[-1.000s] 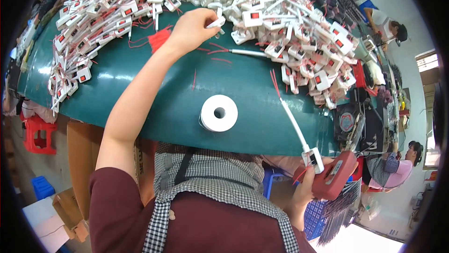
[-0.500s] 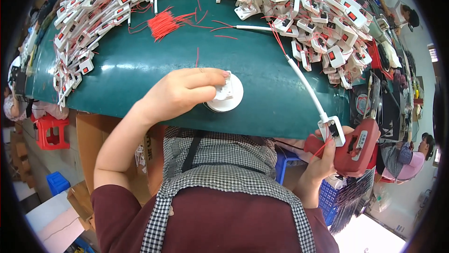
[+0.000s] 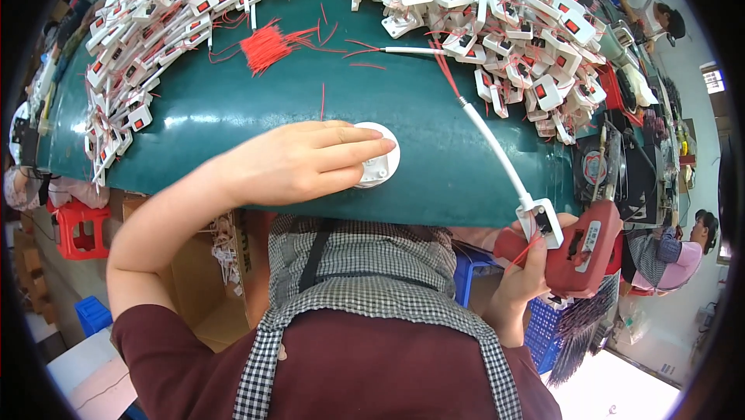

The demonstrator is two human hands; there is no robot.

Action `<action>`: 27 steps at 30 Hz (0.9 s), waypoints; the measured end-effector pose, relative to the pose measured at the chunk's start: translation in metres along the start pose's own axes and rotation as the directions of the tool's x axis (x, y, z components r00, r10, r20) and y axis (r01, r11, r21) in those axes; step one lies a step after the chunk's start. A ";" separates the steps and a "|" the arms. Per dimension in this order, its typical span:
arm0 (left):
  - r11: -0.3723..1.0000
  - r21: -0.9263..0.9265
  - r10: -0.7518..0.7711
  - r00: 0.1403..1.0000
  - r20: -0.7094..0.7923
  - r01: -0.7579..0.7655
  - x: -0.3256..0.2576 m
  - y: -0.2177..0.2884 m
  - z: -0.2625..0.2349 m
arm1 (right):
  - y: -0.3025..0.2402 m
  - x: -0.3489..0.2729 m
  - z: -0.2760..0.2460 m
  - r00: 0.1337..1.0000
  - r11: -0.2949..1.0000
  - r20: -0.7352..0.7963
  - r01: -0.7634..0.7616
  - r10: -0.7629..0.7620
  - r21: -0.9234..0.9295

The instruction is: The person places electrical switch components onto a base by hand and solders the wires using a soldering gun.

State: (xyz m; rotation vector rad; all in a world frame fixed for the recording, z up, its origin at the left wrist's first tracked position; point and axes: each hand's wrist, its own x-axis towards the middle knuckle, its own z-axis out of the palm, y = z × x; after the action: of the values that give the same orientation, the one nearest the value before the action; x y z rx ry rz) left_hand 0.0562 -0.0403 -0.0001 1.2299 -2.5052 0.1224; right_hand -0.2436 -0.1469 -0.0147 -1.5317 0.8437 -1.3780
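Observation:
My left hand (image 3: 299, 162) lies over a white round holder (image 3: 394, 152) near the table's front edge. Its fingers are together and bent over a small white plastic piece (image 3: 375, 170) on top of the holder, partly hidden by them. At the right, my right hand (image 3: 521, 284) is closed on a white switch housing (image 3: 541, 222), the thumb against its side. Black parts show inside the housing. A white cable tube (image 3: 494, 144) runs up from it, with red wires (image 3: 444, 69) at the far end. Behind that hand is a red plastic tool (image 3: 583, 253) with a label.
Heaps of white switch housings with tubes and red wires lie at the far left (image 3: 167, 12) and far right (image 3: 535, 47). A bundle of short red wires (image 3: 265, 49) lies between them on the green table (image 3: 233, 121). People sit at the right.
My left hand has lowered and flattened over the piece on the round holder, its elbow swinging outward to the left. The right hand still holds the switch housing, now slightly turned.

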 end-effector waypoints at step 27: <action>-0.192 -0.975 -0.890 0.398 0.222 0.115 0.019 0.097 -0.006 | -0.020 0.036 0.089 0.644 0.864 0.751 -0.453 0.146 0.220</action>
State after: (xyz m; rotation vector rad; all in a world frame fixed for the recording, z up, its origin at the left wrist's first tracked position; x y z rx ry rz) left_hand -0.0290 0.0070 0.0193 1.1739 -0.6049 -1.0684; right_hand -0.1516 -0.1574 0.0186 -1.3515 0.2729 -0.5379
